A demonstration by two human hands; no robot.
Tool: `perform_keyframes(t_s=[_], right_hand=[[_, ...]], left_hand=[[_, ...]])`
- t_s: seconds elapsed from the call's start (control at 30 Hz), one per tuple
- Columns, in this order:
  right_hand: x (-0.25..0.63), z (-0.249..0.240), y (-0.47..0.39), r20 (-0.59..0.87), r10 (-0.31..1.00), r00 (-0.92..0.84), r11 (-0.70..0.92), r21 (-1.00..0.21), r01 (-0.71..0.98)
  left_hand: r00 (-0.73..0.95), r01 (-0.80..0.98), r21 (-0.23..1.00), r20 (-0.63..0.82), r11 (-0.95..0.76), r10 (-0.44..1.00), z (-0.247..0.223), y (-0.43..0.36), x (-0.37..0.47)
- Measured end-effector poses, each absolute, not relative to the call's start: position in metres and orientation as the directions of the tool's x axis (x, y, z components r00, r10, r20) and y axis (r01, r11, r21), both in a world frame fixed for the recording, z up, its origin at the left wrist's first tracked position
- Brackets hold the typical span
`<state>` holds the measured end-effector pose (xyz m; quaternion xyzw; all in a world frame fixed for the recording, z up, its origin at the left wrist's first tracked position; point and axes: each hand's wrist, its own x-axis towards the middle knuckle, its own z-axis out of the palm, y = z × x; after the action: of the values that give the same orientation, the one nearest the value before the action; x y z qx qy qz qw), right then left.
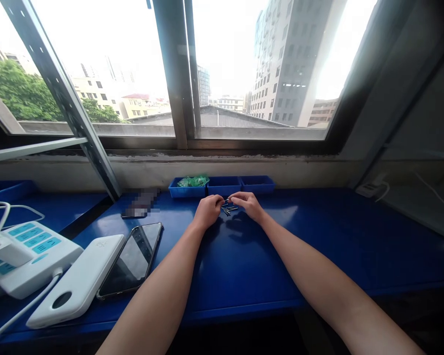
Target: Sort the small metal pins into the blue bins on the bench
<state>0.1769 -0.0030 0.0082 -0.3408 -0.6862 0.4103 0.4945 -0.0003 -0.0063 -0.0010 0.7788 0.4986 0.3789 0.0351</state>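
Note:
Both hands meet just above the blue tabletop [240,271], fingertips close together in front of the bins. My left hand [208,211] is closed, its thumb and index finger pinched. My right hand [249,203] is closed in a pinch too, facing the left. A tiny metallic bit shows between the two sets of fingertips, too small to name, and I cannot tell which hand bears it. Directly below the fingers lies a loose pile of several thin, screw-like metal pieces [229,210].
Behind the hands stand three joined blue bins: the left bin [174,190] with green plastic packaging [193,181], the middle bin [224,189] and the right bin [258,188]. At left lie a phone [133,259], a white power bank [79,278] and a power strip [48,264] with cables.

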Motion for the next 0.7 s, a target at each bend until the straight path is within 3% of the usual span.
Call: perform_keyframes(t_s=[0.1, 0.2, 0.3, 0.47, 0.7], right_hand=[[0.179, 0.007, 0.001, 0.435, 0.871, -0.229, 0.461, -0.885, 0.071], [0.189, 0.004, 0.012, 0.473, 0.878, -0.075, 0.477, -0.849, 0.227], [0.205, -0.001, 0.026, 0.467, 0.884, 0.035, 0.414, -0.815, 0.405], [0.228, -0.005, 0.043, 0.43, 0.893, 0.132, 0.347, -0.846, 0.406], [0.231, 0.003, 0.04, 0.361, 0.919, 0.158, 0.141, -0.677, 0.722]], left_hand=[[0.165, 0.765, 0.442, 0.568, -0.469, 0.806, -0.003, -0.004, 0.0], [0.14, 0.812, 0.427, 0.517, -0.396, 0.844, -0.004, -0.003, 0.0], [0.237, 0.836, 0.377, 0.405, -0.398, 0.883, -0.006, -0.005, 0.003], [0.416, 0.829, 0.3, 0.234, -0.473, 0.878, -0.007, -0.009, 0.01], [0.44, 0.839, 0.287, 0.144, -0.463, 0.887, -0.005, -0.008, 0.007]])
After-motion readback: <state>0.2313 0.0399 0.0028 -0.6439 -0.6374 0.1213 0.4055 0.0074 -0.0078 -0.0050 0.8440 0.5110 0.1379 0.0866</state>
